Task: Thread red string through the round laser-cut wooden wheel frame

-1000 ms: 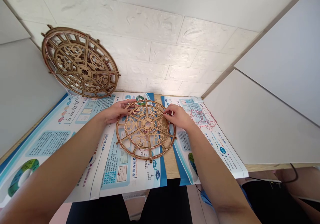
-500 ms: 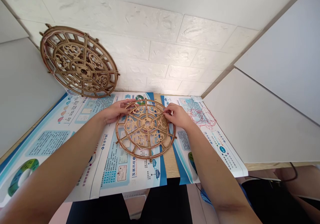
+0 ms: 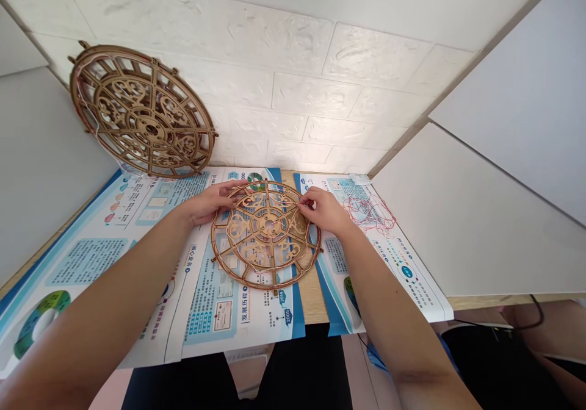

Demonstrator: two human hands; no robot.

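Note:
A round wooden openwork wheel (image 3: 259, 222) with spokes, scroll cut-outs and a central hub lies on printed sheets before me. Thin pale and reddish wire (image 3: 263, 271) runs around its rim and across the middle. At the upper left rim, my left hand (image 3: 215, 202) grips the wheel, fingers over the edge and thumb on the inner side. On the upper right, my right hand (image 3: 323, 207) is closed in a pinch on the wire over the wheel; its fingertips partly hide the strand.
A stack of similar wheels (image 3: 151, 129) leans against the white brick-pattern wall (image 3: 302, 62) at the back left. Tangled red wire (image 3: 373, 212) lies right of my right hand, near a small clear packet (image 3: 360, 179). White panels (image 3: 458, 227) flank the table; another person's limb (image 3: 526, 318) shows at lower right.
Both hands and the wheel keep nearly the same place. The view has shifted very slightly; the wire across the hub lies a little differently.

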